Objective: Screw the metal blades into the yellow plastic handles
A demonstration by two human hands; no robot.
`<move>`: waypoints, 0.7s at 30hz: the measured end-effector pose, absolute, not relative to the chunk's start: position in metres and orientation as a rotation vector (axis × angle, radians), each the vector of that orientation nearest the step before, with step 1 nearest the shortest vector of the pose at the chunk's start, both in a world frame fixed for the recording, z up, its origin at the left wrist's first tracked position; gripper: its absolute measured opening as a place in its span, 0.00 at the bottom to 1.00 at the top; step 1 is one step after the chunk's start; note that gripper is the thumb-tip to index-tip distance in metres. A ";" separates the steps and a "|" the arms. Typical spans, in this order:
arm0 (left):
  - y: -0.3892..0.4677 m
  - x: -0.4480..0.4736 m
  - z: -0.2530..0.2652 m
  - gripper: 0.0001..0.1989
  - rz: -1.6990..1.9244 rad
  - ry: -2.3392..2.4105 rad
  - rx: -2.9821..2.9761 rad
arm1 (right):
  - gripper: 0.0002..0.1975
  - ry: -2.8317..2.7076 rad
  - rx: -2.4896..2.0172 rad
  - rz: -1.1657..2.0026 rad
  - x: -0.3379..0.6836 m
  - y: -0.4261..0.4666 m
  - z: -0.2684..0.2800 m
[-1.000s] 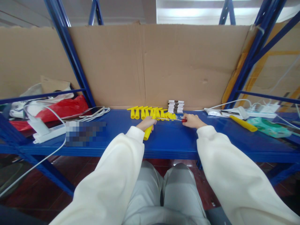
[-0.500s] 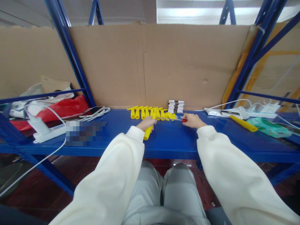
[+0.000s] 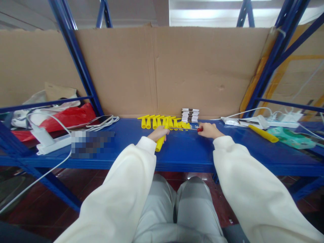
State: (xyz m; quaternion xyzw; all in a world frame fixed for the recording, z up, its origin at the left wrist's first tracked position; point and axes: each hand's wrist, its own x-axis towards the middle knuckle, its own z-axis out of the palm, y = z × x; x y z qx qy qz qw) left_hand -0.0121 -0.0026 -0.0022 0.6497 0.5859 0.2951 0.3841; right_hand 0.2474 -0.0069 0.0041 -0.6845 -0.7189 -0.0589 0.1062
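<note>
My left hand [image 3: 157,133] is closed around a yellow plastic handle-shaped piece [image 3: 160,145], whose wide end points toward me. My right hand [image 3: 209,130] grips a screwdriver [image 3: 200,129] by its red handle. The thin metal shaft runs left to the yellow piece; its tip is too small to make out at the left fingers. Behind my left hand stands a row of similar yellow pieces [image 3: 148,122] with flat crossbars. Small yellow parts [image 3: 186,126] lie at the row's right end, next to tiny pale bits [image 3: 196,127] that I cannot identify.
A stack of white-and-dark packs [image 3: 190,115] stands against the cardboard panel [image 3: 202,71]. To the right lie another yellow piece [image 3: 264,134], a green packet [image 3: 290,137] and a power strip [image 3: 283,124]. A phone [image 3: 100,121], cables and a red bag [image 3: 73,118] are left.
My right hand and the screwdriver have shifted very slightly to the right. My left hand keeps hold of the yellow piece in the same place.
</note>
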 end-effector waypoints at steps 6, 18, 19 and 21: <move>-0.005 -0.011 0.000 0.05 0.740 1.524 1.637 | 0.08 -2.135 -2.002 -0.104 0.248 -0.007 0.005; -0.014 -0.004 0.006 0.12 0.857 1.409 1.810 | 0.09 -2.230 -1.901 0.159 0.240 -0.010 0.003; -0.015 -0.001 0.006 0.12 0.843 1.391 1.828 | 0.09 -2.234 -1.885 0.171 0.241 -0.009 0.002; -0.016 0.005 0.006 0.14 0.805 1.359 1.847 | 0.09 -2.235 -1.835 0.187 0.241 -0.005 -0.002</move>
